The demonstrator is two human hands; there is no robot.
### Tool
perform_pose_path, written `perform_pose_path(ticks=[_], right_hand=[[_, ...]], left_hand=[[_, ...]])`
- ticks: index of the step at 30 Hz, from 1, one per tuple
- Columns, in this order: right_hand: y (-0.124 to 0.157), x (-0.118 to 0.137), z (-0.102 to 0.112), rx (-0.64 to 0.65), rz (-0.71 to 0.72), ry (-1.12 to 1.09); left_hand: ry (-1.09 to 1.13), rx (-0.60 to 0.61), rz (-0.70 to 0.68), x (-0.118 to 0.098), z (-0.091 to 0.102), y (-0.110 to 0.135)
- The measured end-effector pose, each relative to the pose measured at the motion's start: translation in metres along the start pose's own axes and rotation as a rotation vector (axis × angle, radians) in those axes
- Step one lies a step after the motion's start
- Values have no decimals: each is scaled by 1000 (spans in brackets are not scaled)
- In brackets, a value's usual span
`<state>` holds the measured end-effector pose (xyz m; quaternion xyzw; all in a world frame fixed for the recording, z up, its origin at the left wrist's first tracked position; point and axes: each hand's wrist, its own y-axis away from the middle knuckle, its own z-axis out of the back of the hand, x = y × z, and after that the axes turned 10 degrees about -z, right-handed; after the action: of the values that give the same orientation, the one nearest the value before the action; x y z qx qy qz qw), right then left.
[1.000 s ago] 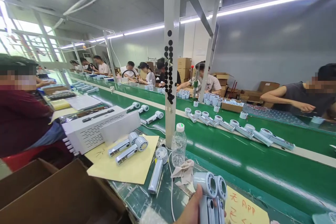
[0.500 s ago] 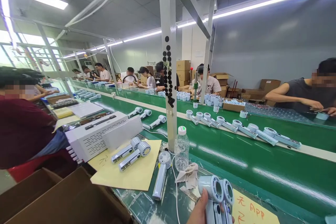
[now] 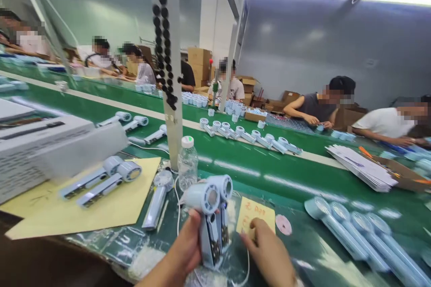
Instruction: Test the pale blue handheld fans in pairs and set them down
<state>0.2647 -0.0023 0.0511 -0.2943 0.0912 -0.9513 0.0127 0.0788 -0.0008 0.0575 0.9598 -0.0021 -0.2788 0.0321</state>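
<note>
My left hand (image 3: 183, 253) is wrapped round the handles of two pale blue handheld fans (image 3: 212, 215), held upright with their round heads on top. My right hand (image 3: 269, 255) hovers just right of the fans with its fingers loosely stretched toward them, holding nothing I can see. A yellow note with red writing (image 3: 256, 215) lies on the bench behind my right hand. A white cable (image 3: 177, 208) runs past the fans.
Two more fans (image 3: 101, 181) lie on a yellow sheet (image 3: 84, 213) at left, one fan (image 3: 156, 202) beside it. A water bottle (image 3: 187, 163) stands by a white post (image 3: 170, 80). Several fans (image 3: 363, 237) lie at right. The green conveyor (image 3: 269, 168) carries fans; people work beyond it.
The view has swung right and down. Both fans stay in my left hand, now near the middle of the picture. My right hand has come into view beside them.
</note>
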Motion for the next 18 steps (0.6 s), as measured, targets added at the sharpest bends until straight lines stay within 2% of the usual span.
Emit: perform_pose_path(ticks=[1,3,6,8,10,12,14,18], right_hand=[[-1,2,-6,29,-29,74],[2,13,-16,125,-58,144],[11,33,-16,272,-49,26],[18,41,-6,449,-89,-242],[26,45,4,690,-182,-640],[32,49,10,822,-279,-933],[37,55,11,775,-302,-992],[44,64,6,611,-234,-985]], left_hand=[[-17,9,-59,-6,-4,-1],[-53,35,-76,-20,-16,-2],[-66,105,-25,-38,-32,-1],[-61,141,-19,-46,-39,1],[-65,143,-35,-49,-42,2],[-75,127,-73,-47,-45,1],[-82,122,-101,-44,-49,0],[-73,155,-71,-37,-54,0]])
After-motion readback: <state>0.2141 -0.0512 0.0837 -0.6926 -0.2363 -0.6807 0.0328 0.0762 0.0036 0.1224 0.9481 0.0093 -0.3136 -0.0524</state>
